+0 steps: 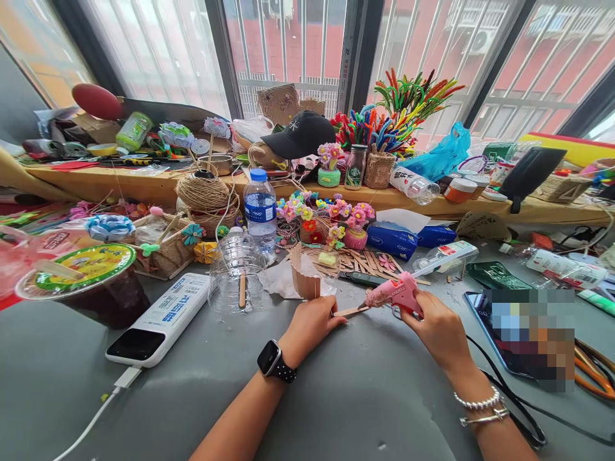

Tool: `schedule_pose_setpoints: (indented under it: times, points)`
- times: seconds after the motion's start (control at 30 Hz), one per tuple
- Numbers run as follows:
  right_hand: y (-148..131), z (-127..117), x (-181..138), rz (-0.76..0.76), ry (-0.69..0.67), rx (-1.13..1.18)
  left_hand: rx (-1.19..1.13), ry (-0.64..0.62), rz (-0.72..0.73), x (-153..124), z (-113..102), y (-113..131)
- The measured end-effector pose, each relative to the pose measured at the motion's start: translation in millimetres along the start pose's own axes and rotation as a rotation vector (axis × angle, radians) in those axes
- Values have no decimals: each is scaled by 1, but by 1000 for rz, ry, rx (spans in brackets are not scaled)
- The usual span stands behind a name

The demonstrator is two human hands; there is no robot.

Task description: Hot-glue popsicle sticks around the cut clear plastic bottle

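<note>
My left hand (pixel 312 325), with a watch at its wrist, is closed on a thin wooden craft stick (pixel 350 312) just above the grey table. The fingers of my right hand (pixel 438 330) are wrapped round the handle of a pink hot glue gun (pixel 394 293). Its nozzle points left and down at the free end of the stick; whether it touches I cannot tell. Just behind my left hand stands a structure of upright wooden sticks (pixel 306 282), its base partly hidden by the hand. More loose craft sticks (pixel 368 262) lie behind the glue gun.
To the left are a lidded drink cup (pixel 81 282), a white power bank (pixel 161 320) with a cable, and a clear plastic bottle piece (pixel 235 272). A phone (pixel 509 333) and orange-handled pliers (pixel 596 368) lie right. A black cord (pixel 523 403) runs beside my right wrist.
</note>
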State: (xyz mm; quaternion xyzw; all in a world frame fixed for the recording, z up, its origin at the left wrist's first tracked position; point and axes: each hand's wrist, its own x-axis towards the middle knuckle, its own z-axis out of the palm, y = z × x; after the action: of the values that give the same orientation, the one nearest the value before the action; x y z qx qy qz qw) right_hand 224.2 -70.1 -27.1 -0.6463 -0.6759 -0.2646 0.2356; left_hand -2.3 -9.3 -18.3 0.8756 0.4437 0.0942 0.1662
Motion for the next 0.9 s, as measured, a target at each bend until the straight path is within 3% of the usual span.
schedule_pose_setpoints:
  times: [0.9]
  points:
    - [7, -1, -1, 7, -4, -14, 1, 12, -2, 1, 1, 0]
